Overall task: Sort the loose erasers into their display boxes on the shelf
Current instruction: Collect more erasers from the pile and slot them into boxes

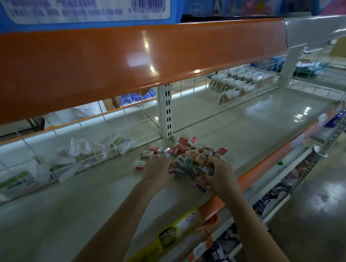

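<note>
Okay, both my hands are in the pile of erasers (188, 157) on the pale shelf (247, 124), near its front orange edge (265, 164) and just ahead of the white slotted upright (166, 110). My left hand (156, 170) sits at the pile's left side, fingers curled into the erasers; the fingertips are hidden among them, so I cannot tell if they grip one or only rake. My right hand (219, 177) is at the pile's right side, fingers bent down over grey and blue-wrapped erasers, touching them; whether any is pinched I cannot tell either. The pile is mixed: red-wrapped ones toward the back, orange and pink in the middle, blue ones near my hands. A few lie apart at the left, one small boxed eraser (140, 165) just beside my left hand.

A wire grid (108, 132) backs the shelf, with white and green packets (116, 142) behind it. The orange shelf above (111, 62) hangs overhead. A yellow price tag (175, 228) marked 50 sits on the front rail by my right forearm.
</note>
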A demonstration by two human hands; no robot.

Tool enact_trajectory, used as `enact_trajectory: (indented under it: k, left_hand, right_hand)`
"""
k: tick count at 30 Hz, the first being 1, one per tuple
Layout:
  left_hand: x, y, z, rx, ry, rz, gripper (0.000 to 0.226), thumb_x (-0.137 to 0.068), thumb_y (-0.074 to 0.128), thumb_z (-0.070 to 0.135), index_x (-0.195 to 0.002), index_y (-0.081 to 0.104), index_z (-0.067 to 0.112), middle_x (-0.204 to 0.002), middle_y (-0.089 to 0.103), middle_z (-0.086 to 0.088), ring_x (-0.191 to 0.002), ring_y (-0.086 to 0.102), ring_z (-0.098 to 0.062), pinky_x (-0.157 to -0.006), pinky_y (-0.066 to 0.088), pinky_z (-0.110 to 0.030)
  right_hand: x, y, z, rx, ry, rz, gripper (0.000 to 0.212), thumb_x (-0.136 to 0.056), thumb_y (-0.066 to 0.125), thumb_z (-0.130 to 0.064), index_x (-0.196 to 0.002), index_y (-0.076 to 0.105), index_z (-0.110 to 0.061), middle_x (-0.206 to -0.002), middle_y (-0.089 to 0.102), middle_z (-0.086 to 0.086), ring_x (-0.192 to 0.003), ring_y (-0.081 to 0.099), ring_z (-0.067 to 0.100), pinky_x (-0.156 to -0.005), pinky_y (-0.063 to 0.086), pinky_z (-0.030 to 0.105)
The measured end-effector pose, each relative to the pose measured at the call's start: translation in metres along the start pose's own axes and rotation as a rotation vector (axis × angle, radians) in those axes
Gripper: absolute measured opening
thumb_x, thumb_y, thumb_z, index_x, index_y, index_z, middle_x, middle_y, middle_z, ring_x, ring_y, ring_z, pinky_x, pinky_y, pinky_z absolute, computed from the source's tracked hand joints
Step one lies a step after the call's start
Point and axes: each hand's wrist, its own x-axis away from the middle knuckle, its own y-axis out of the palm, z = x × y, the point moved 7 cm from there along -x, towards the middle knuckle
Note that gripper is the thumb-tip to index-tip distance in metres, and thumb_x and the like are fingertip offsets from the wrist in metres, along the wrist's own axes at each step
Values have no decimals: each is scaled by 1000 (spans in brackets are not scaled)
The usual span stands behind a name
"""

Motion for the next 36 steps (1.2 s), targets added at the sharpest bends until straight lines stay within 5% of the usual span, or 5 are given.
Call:
enact_trajectory:
  k: [6,12,17,22,36]
  left_hand:
    - [16,-8,6,165,50,156,23,-83,64,36,-101,61,24,-102,63,3,-101,51,-19,-81,39,-34]
    - [45,-21,-6,389,32,266,20,-78,73,27,-95,64,21,-102,65,5,-97,56,-17,-79,40,-30]
    - [84,-38,-32,460,-43,327,18,-79,73,25,-95,65,24,-98,64,12,-91,52,-9,-66,31,-11]
    - [133,-59,-68,520,-183,400,27,-78,74,23,-83,55,41,-85,58,25,-89,50,5,-69,34,-3]
    - [306,-114,-169,371,-555,646,35,-73,78,18,-88,57,42,-81,55,29,-86,50,10,-69,37,-2]
  right_hand:
    - [11,-8,-1,-187,-62,-22,40,-79,65,-3,-118,57,-10,-117,56,7,-104,56,20,-90,48,29]
    - [26,-10,-25,-337,-154,-83,15,-86,63,-13,-98,63,-21,-86,58,-15,-81,59,1,-72,47,9]
    - [37,2,-57,-614,-49,-218,20,-93,53,-16,-81,60,-30,-77,67,-6,-74,66,11,-72,54,23]
    - [44,26,-95,-773,-4,-359,19,-94,51,-15,-85,67,-11,-67,68,6,-64,68,16,-65,57,24]
    - [114,112,-253,-916,-147,-829,14,-91,54,-8,-88,68,-11,-80,67,13,-61,68,17,-57,54,20]
